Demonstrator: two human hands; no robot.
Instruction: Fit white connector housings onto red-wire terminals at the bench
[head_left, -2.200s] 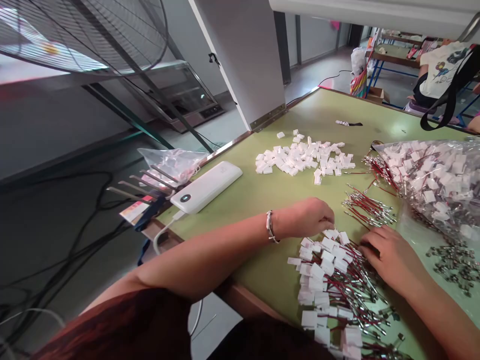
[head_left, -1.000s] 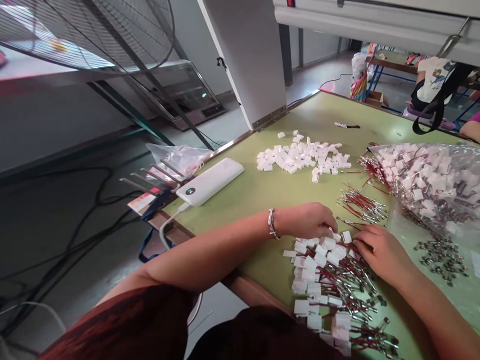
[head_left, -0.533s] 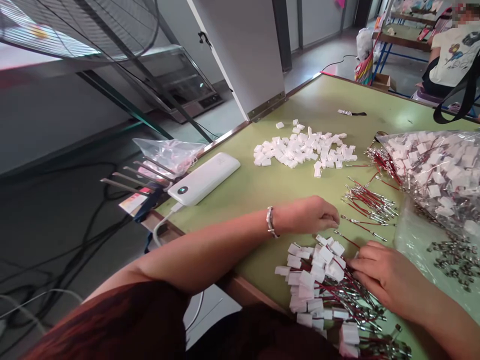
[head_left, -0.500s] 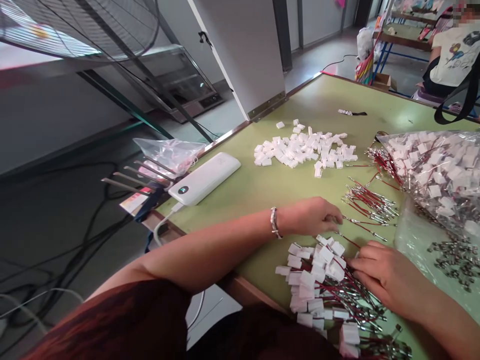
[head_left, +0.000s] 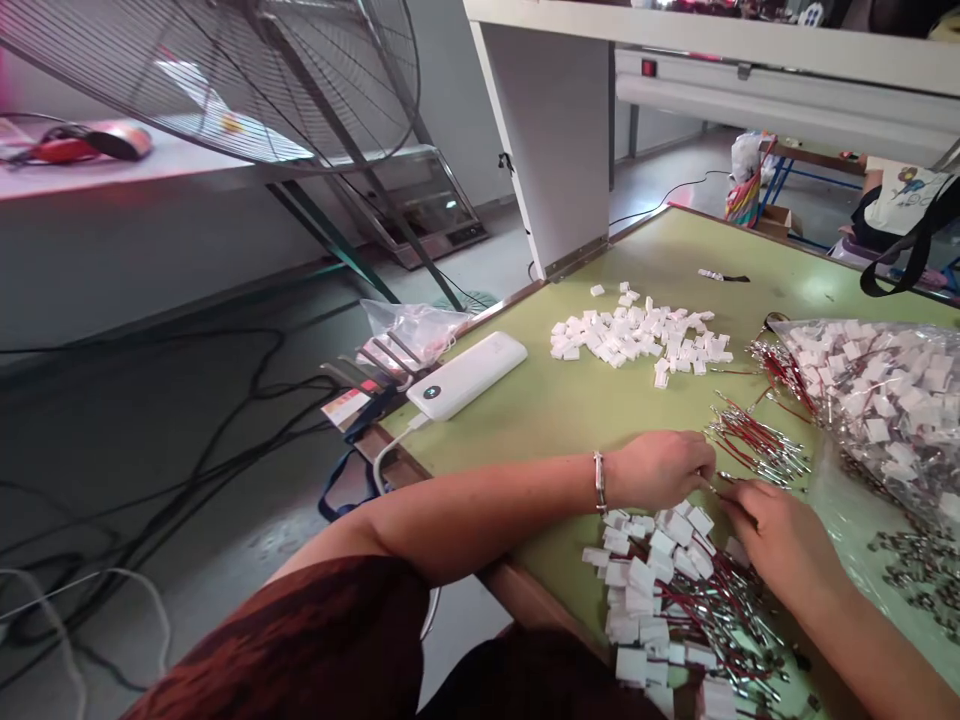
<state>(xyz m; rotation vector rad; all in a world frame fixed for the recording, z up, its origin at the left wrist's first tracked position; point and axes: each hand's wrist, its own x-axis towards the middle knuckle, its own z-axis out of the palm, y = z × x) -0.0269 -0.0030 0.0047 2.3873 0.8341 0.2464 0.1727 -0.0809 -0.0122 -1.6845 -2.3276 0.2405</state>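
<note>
My left hand, with a bracelet at the wrist, is closed in a pinch over the green tabletop. Its fingertips almost meet those of my right hand, also pinched. Between them shows a small bit of thin wire; the fingers hide most of it. A white connector housing peeks out under my right palm. Just below both hands lies a heap of white connectors with red wires and metal terminals. Beyond the fingertips is a bundle of loose red wires with metal ends.
Loose white housings lie farther back. At right sit a clear bag of wired connectors and scattered small metal parts. A white power bank with a cable is near the left edge. A large fan stands beyond.
My hands have come together, the right one rising toward the left fingertips. The red wire stretched between them is now mostly hidden. The camera view has shifted, bringing an overhead shelf into sight.
</note>
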